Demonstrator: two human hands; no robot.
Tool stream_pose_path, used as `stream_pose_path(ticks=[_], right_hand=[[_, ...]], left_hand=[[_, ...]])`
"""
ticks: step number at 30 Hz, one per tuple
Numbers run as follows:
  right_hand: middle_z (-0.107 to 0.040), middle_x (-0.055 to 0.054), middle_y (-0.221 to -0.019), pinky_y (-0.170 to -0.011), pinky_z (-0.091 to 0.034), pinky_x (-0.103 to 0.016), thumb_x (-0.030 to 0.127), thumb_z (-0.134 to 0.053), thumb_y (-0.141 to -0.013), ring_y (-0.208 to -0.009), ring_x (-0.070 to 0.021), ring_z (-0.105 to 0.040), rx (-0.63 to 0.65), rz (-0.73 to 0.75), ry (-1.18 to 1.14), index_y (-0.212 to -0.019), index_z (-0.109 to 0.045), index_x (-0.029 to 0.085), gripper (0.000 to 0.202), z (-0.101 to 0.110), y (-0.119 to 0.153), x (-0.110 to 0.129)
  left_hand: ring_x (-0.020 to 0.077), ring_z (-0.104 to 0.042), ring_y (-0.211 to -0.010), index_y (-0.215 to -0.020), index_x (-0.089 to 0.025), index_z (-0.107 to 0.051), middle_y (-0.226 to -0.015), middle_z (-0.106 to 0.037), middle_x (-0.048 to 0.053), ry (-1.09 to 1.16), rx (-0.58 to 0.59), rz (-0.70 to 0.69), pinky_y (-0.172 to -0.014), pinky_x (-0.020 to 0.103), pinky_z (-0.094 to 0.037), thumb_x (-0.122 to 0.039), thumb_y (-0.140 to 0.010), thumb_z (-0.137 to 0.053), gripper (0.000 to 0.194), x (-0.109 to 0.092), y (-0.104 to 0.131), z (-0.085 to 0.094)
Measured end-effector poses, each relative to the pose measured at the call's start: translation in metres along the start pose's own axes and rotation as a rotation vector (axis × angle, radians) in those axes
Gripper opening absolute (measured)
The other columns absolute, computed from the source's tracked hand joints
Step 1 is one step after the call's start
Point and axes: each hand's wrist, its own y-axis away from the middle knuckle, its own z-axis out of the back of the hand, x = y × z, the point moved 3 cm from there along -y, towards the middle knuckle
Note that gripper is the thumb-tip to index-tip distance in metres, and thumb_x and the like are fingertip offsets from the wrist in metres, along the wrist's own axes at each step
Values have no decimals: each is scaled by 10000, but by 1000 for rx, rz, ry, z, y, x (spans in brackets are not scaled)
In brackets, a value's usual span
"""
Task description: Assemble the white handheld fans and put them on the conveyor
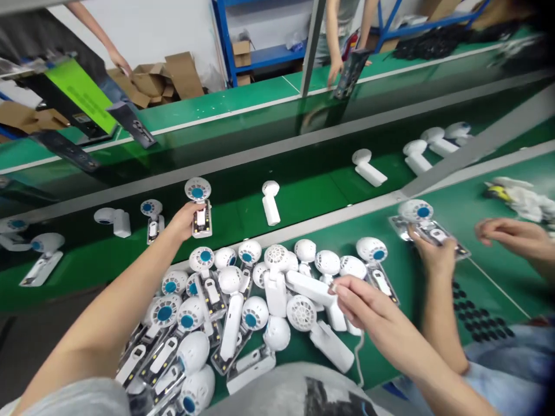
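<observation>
Left hand (185,222) grasping a blue-centred fan (202,224) over the green belt (312,188)
Right hand (366,306): fingertips drawn together, whether on something small I cannot tell, near crowded white fans (276,254); a pale rail (321,221) separates heap from belt. Rightward, a co-worker's hand (436,254) holds another fan (416,210).

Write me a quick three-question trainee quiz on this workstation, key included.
1. Multiple choice: what does the camera wearer's left grip hold?
A) a cardboard box
B) a white-headed device with a blue disc
C) a glove

2. True or false: the black discs lie on the green table, to the wearer's right.

3. Short answer: which is nearer the wearer's body, the pile of devices or the green belt?

Key: 1. B; 2. True; 3. The pile of devices.
</observation>
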Motion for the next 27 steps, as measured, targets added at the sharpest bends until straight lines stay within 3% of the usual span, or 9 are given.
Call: stream_pose_path(ticks=[4, 6, 8, 10, 16, 23, 27], right_hand=[[-404, 46, -575, -501, -299, -228, 337, -383, -896, -535, -105, -374, 30, 109, 37, -752, -479, 192, 225, -13, 7, 12], [-427, 41, -582, -527, -319, -229, 295, -385, -898, -551, -104, -395, 30, 176, 65, -747, -483, 190, 208, -19, 11, 17], [-442, 40, -584, -540, -331, -230, 270, -387, -896, -556, -101, -407, 29, 230, 74, -747, -484, 189, 196, -24, 16, 21], [-453, 40, -587, -547, -340, -231, 260, -390, -895, -558, -99, -413, 29, 266, 71, -737, -475, 189, 192, -26, 21, 23], [-452, 35, -585, -555, -346, -235, 249, -373, -898, -557, -99, -420, 2, 295, 77, -738, -467, 188, 195, -21, 36, 21], [-436, 36, -578, -520, -298, -231, 265, -402, -878, -553, -102, -398, 58, 253, 238, -657, -446, 185, 239, -19, 40, 13], [-426, 44, -558, -507, -301, -223, 287, -388, -883, -516, -91, -376, 118, 199, 177, -639, -431, 182, 268, -23, 36, 4]], left_hand=[[152, -555, -495, -779, -93, -586, -619, -580, 64, 169, 368, 226, -442, 254, -457, -264, -748, -507, 191, -3, 89, -61], [136, -543, -475, -751, -106, -588, -590, -572, 51, 255, 545, 271, -418, 223, -441, -269, -722, -559, 168, 2, 135, -90], [120, -531, -463, -729, -120, -587, -563, -558, 34, 296, 659, 274, -421, 207, -439, -267, -701, -604, 151, 11, 171, -112], [125, -546, -484, -735, -132, -593, -576, -567, 30, 300, 696, 290, -451, 217, -459, -268, -683, -634, 151, 20, 193, -126], [145, -580, -547, -820, -165, -616, -667, -618, 25, 235, 666, 291, -512, 249, -485, -232, -631, -684, 212, 30, 217, -139], [208, -613, -812, -984, -172, -596, -873, -656, 46, 71, 639, 141, -666, 269, -496, -238, -633, -708, 374, 35, 229, -138], [200, -614, -790, -1052, -174, -554, -902, -651, 57, 28, 637, 211, -663, 280, -490, -251, -662, -690, 421, 43, 230, -138]])
